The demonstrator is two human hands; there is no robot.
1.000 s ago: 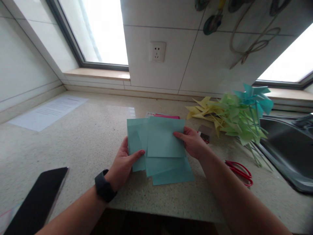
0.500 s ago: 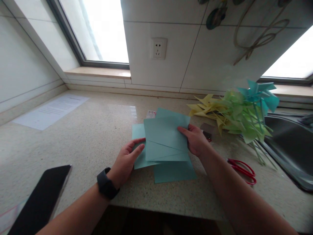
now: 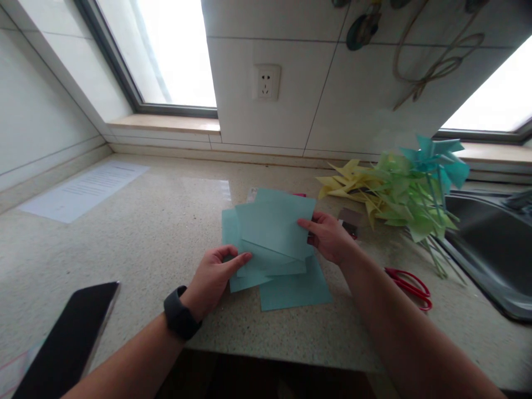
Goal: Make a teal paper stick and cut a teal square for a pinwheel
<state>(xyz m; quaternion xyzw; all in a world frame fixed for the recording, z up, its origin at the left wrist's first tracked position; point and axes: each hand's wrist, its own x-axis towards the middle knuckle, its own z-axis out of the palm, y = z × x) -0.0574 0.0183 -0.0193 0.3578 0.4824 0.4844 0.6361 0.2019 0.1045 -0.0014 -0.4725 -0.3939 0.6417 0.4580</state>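
Note:
Several light blue-green paper sheets (image 3: 274,224) overlap in a loose fan above the counter. My right hand (image 3: 328,235) pinches the upper sheets at their right edge, thumb on top and fingers partly hidden behind. At the left, my left hand (image 3: 216,277) is closed at the edge of the sheets, its thumb lying over the paper and the other fingers curled. One more blue-green sheet (image 3: 295,291) lies on the counter beneath the fan. Another sheet (image 3: 229,224) shows at the fan's left side, partly covered.
Red-handled scissors (image 3: 409,285) lie right of my right forearm. Paper pinwheels (image 3: 399,188) in yellow, green and blue rest beside the sink (image 3: 490,244). A black phone-like slab (image 3: 70,332) and a printed page (image 3: 87,188) are on the left.
The upper sheets have shifted slightly left and fanned apart, showing more of the sheets below. My left thumb has moved onto the paper's edge. A pink-red object now shows behind the sheets.

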